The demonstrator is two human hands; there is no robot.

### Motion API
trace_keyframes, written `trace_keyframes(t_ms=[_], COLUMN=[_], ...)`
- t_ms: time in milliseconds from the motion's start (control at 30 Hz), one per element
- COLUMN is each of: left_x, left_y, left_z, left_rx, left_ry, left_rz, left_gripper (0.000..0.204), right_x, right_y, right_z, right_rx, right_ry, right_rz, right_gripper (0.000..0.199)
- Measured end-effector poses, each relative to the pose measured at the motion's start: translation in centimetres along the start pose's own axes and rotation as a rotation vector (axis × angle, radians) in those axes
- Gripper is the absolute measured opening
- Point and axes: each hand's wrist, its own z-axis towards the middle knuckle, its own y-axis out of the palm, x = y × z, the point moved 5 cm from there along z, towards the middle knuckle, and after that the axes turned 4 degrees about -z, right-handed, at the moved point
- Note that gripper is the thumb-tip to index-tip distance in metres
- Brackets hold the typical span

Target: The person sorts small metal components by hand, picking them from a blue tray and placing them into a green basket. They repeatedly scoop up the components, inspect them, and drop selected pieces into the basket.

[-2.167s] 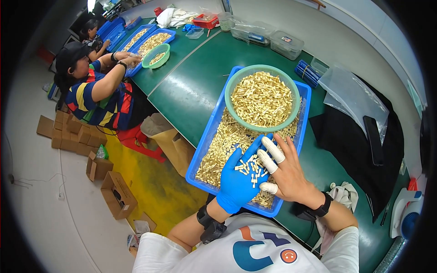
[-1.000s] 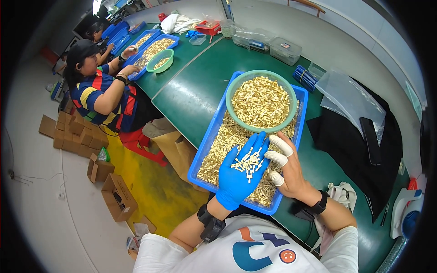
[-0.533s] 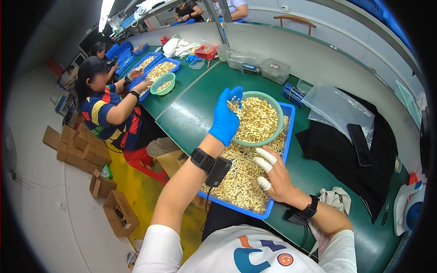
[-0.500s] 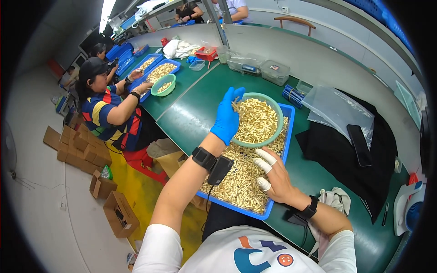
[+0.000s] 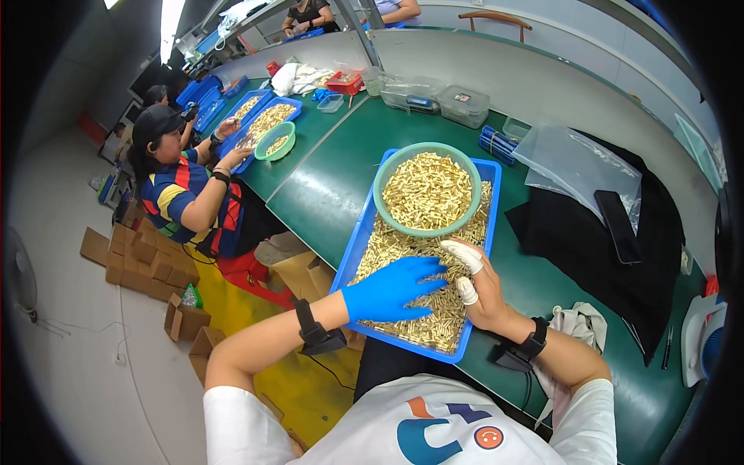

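Small brass-coloured metal cylinders (image 5: 380,249) fill a blue tray (image 5: 357,242) in front of me. A pale green bowl (image 5: 378,200), heaped with the same pieces, sits at the tray's far end. My left hand (image 5: 394,291), in a blue glove, lies palm down over the loose pieces with its fingers spread. Whether any piece is under the fingers is hidden. At the tray's right side, my right hand (image 5: 487,301) has white covers on its visible fingertips. Its fingers are stretched out and slightly apart, with nothing seen in them, just below the bowl.
A bundle of blue pens (image 5: 497,145) and clear plastic boxes (image 5: 463,105) stand beyond the tray. Right of it lie a black cloth (image 5: 655,287), a clear bag and a phone (image 5: 618,226). A co-worker (image 5: 190,194) sits at the left by blue trays and a green bowl (image 5: 291,144).
My left hand has come down from the bowl's left rim, where it held a few brass pieces, to the pieces in the tray, and its fingers have spread. The right hand has shifted slightly.
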Motion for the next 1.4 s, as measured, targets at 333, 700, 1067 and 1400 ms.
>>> trace_keyframes(t_ms=[333, 700, 1067, 1400], left_x=[0.8, -2.0, -5.0, 0.3], left_y=[4.8, 1.8, 7.4, 5.4], left_z=[-0.7, -1.1, -4.2, -1.5], left_rx=[-0.284, -0.304, 0.468, 0.868], left_ry=[0.452, -0.158, -0.663, -0.032], left_rz=[0.289, 0.286, -2.055, -2.673], left_gripper=[0.042, 0.03, 0.031, 0.053], right_x=[-0.2, 0.0, -0.2, -0.4], right_y=[0.6, 0.8, 0.9, 1.3], right_z=[0.0, -0.1, 0.2, 0.4], right_rx=[-0.051, -0.076, -0.111, -0.218], right_ry=[0.005, 0.008, 0.016, -0.104], right_rz=[-0.068, -0.077, -0.091, -0.173], right_gripper=[0.046, 0.045, 0.042, 0.039])
